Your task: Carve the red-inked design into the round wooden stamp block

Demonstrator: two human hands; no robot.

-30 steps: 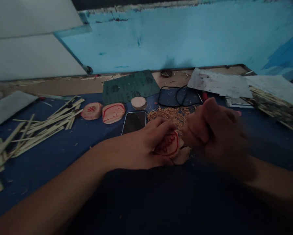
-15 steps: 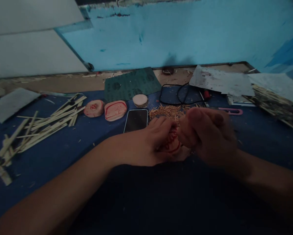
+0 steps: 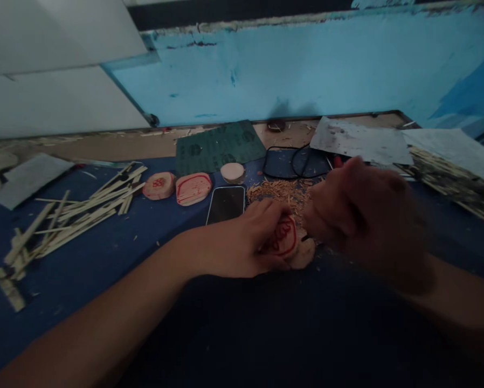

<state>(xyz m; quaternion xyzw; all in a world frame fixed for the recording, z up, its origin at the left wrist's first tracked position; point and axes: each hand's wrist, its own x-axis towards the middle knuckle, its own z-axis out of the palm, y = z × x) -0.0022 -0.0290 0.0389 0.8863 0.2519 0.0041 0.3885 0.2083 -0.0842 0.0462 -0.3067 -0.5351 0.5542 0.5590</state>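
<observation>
Left hand (image 3: 242, 242) lay flat-fingered over wooden piece (image 3: 287, 240) marked in red, pinning it to blue tabletop (image 3: 104, 258), apparently to keep it from sliding under the tool. Right hand (image 3: 359, 215), blurred, curled into fist just beside piece, seemingly gripping thin tool (image 3: 306, 236); tip barely visible, grip hard to confirm. Left forearm stretched in from lower left, right from lower right. Shavings (image 3: 282, 191) heaped behind piece; phone (image 3: 227, 205) and two more red-marked blanks (image 3: 177, 187) nearby.
</observation>
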